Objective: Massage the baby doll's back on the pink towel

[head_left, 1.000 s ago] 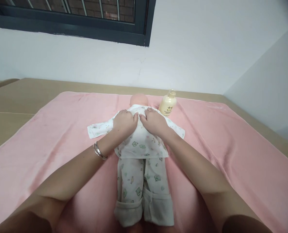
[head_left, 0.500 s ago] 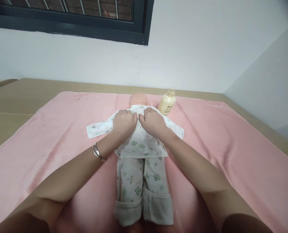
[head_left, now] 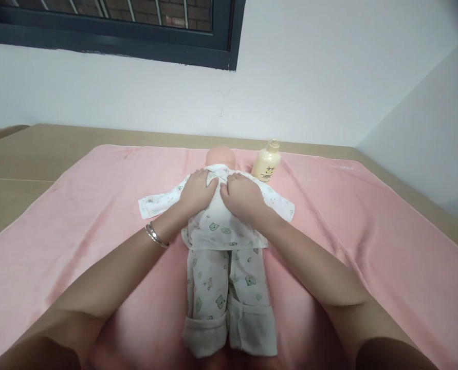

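Observation:
A baby doll (head_left: 220, 155) with a bald head lies stretched out on a pink blanket, its face out of sight. It wears a white printed shirt (head_left: 224, 230) and matching trousers (head_left: 209, 288) with thick turned-up cuffs. My left hand (head_left: 198, 191) rests open on the upper left of the shirt, fingers stretched toward the shoulder and thumb apart. On the upper right, my right hand (head_left: 244, 196) presses on the shirt with its fingers curled under; whether cloth is pinched in them is hidden. The two thumbs nearly meet at the middle. Silver bangles circle my left wrist.
A cream-yellow bottle (head_left: 266, 162) stands just right of the doll's head. The pink blanket (head_left: 109, 205) has creases and covers most of a wooden table (head_left: 28, 154). A white wall (head_left: 298, 77) and a dark-framed window (head_left: 229, 36) rise behind.
My left hand has uncurled from a fist, and its fingers now lie stretched over the shirt. My right hand stays in about the same place, still curled. The doll lies as before.

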{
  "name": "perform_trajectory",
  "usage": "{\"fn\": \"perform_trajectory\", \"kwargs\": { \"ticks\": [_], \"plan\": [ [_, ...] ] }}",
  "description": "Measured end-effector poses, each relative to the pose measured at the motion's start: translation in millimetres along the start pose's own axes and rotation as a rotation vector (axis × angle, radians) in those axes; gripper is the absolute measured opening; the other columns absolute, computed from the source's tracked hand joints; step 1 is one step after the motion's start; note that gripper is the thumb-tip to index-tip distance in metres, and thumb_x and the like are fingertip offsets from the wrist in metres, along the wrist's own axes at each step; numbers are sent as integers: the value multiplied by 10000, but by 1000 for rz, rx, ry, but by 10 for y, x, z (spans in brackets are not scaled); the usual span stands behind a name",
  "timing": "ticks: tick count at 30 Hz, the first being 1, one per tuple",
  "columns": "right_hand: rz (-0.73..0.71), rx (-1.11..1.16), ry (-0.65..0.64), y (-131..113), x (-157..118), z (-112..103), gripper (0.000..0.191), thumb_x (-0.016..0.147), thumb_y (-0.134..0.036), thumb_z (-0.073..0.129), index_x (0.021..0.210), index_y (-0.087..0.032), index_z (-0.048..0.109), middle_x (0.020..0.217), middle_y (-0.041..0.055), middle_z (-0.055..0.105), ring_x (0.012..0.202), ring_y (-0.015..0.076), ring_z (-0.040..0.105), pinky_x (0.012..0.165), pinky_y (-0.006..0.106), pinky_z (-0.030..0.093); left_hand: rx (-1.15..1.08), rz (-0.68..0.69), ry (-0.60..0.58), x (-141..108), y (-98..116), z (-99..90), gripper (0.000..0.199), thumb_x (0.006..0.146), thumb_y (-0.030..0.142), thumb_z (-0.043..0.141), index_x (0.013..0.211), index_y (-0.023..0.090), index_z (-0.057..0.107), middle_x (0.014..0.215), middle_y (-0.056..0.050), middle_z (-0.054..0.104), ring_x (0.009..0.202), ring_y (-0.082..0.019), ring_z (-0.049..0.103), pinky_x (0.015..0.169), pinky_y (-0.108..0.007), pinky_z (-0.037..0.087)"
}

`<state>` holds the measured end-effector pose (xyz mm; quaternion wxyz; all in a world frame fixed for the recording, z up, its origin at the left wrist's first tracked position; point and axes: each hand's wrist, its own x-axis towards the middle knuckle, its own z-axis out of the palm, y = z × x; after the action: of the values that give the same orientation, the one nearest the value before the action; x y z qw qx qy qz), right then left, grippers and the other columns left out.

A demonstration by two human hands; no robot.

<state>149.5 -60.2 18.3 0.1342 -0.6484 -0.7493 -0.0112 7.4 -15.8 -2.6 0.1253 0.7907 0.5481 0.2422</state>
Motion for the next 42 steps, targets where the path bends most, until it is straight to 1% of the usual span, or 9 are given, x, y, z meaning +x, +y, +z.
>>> {"fn": "perform_trajectory", "kwargs": {
  "ticks": [5,8,15,21,27,32,36,38,42],
  "plan": [
    [18,165,-18,82,99,40,432,1014,-312,330,1230,-77,621,1333,192,642,1256,299,579,1031,368,454,106,74,54,-153,128,68,517,986,293,315,1360,3,523,1427,-258,553,1379,-341,485,1182,-515,369],
    [29,212,-23,165,181,72,448,1014,-295,325,1299,-59,577,1428,200,580,1329,297,524,1104,390,409,94,149,85,-194,160,108,520,976,265,341,1415,32,493,1524,-230,483,1459,-325,409,1229,-515,313],
    [-56,112,-45,-17,10,49,533,1024,-279,328,1439,24,470,1536,251,459,1462,345,393,1206,425,298,-52,-2,25,58,-51,29,473,973,248,260,1163,70,655,1236,-194,690,1197,-281,628,1103,-440,467],
    [29,252,-52,214,214,105,547,1043,-415,303,1354,-39,549,1509,225,501,1398,310,468,1154,420,361,27,73,89,-118,86,123,514,963,232,329,1395,40,531,1513,-201,514,1463,-288,428,1248,-477,317],
    [30,192,28,184,213,200,543,1045,-379,299,1388,-27,531,1508,222,506,1422,305,442,1203,431,294,-143,-67,51,32,-59,152,586,961,340,345,1444,45,497,1564,-177,463,1494,-278,384,1271,-446,280],
    [28,186,19,207,223,204,568,1046,-375,293,1427,-11,501,1522,224,489,1448,304,419,1227,432,269,-115,-27,101,16,-64,177,533,970,334,329,1389,82,543,1482,-164,549,1414,-266,467,1240,-442,328],
    [-10,151,-47,204,205,142,611,1039,-389,310,1481,17,422,1589,234,392,1514,331,312,1241,445,254,77,21,61,-96,75,97,533,982,286,303,1400,18,499,1450,-227,540,1392,-303,470,1215,-463,339],
    [-7,112,-65,117,125,98,586,1037,-359,309,1454,29,448,1546,252,446,1482,340,367,1219,448,294,147,63,19,-92,112,38,506,973,256,303,1348,-1,526,1372,-248,576,1328,-321,513,1175,-473,376],
    [-36,15,-25,-96,-65,16,513,1014,-235,317,1396,54,502,1462,279,525,1430,338,445,1208,422,316,75,76,-26,18,77,-14,382,949,223,306,1108,85,624,1157,-198,667,1106,-291,618,1042,-454,484]
  ]
}}
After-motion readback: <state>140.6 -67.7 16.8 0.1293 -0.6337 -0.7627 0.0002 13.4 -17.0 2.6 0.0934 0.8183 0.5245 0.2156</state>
